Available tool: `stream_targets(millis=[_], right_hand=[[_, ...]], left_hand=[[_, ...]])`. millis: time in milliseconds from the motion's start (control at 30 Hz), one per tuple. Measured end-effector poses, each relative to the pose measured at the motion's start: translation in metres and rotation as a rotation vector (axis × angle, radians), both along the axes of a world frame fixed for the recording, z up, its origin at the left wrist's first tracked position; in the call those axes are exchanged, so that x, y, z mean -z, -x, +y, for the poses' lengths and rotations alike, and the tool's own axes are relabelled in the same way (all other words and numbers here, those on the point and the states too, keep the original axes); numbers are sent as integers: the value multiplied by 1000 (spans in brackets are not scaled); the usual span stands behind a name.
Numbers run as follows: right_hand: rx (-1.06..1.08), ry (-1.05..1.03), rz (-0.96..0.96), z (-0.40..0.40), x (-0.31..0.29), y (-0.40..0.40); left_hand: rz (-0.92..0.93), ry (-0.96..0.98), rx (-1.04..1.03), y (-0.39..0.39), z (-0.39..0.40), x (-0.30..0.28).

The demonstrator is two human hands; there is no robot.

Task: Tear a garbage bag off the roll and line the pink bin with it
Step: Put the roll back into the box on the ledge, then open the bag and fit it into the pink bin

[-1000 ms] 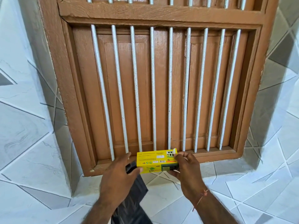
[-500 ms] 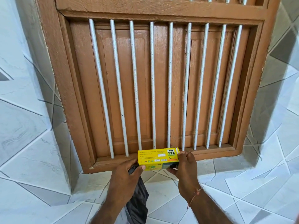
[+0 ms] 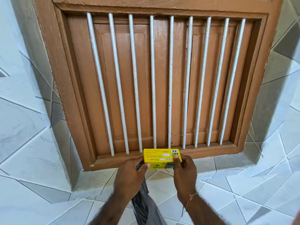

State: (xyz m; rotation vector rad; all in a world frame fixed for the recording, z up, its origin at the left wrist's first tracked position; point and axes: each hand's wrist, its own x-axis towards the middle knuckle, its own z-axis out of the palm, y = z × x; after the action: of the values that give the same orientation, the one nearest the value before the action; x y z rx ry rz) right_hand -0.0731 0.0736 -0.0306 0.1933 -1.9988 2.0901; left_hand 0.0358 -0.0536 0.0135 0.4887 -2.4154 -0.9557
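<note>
A yellow garbage-bag box (image 3: 159, 157) is held level at the sill of a wooden window. My left hand (image 3: 130, 175) grips the box's left end and also pinches a black garbage bag (image 3: 142, 203), which hangs down between my forearms. My right hand (image 3: 184, 172) grips the box's right end, thumb on its front face. A dark patch shows at the box's lower right, next to my right fingers. The pink bin is not in view.
The brown wooden window frame (image 3: 53, 88) with closed shutters and several white vertical bars (image 3: 152, 82) fills the wall ahead. Its sill (image 3: 211, 151) runs just behind the box. Grey-and-white patterned tiles (image 3: 32, 159) cover the wall around it.
Both hands have carried the box up and closer to the window sill. The grip on box and bag is unchanged.
</note>
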Motion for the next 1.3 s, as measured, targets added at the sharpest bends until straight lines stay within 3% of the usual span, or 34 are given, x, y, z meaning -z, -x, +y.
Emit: stream_targets(millis=[100, 167, 267, 433, 533, 600, 667, 733, 767, 867, 933, 1100, 1200, 1300], right_hand=[[39, -39, -46, 4, 8, 11], [62, -98, -56, 5, 17, 21], [54, -228, -61, 3, 26, 37], [109, -589, 18, 0, 30, 49], [148, -514, 8, 0, 20, 31], [-22, -274, 94, 4, 9, -7], [-484, -74, 150, 10, -6, -63], [-844, -220, 224, 9, -7, -104], [-835, -314, 266, 4, 2, -110], [-373, -426, 154, -16, 31, -109], [-333, -442, 4, -19, 47, -104], [-576, -520, -91, 10, 48, -136], [-728, -169, -344, 30, 32, -149], [-809, 172, -542, 47, 13, -160]], left_hand=[[-166, 18, -30, 8, -6, 4], [-176, -2, -91, 10, -9, 4], [-34, -183, -133, 8, -13, -6], [311, -712, -187, -6, -16, -34], [452, -835, -201, -13, -21, -43], [530, -866, -233, -18, -23, -49], [600, -949, -255, -22, -23, -58], [652, -1026, -250, -23, -21, -66], [662, -1062, -228, -22, -18, -71], [650, -1160, -102, -26, -1, -90], [676, -1118, -61, -25, -1, -108], [712, -940, -49, -35, -38, -141], [612, -677, -103, -69, -43, -126], [439, -534, -124, -118, -11, -61]])
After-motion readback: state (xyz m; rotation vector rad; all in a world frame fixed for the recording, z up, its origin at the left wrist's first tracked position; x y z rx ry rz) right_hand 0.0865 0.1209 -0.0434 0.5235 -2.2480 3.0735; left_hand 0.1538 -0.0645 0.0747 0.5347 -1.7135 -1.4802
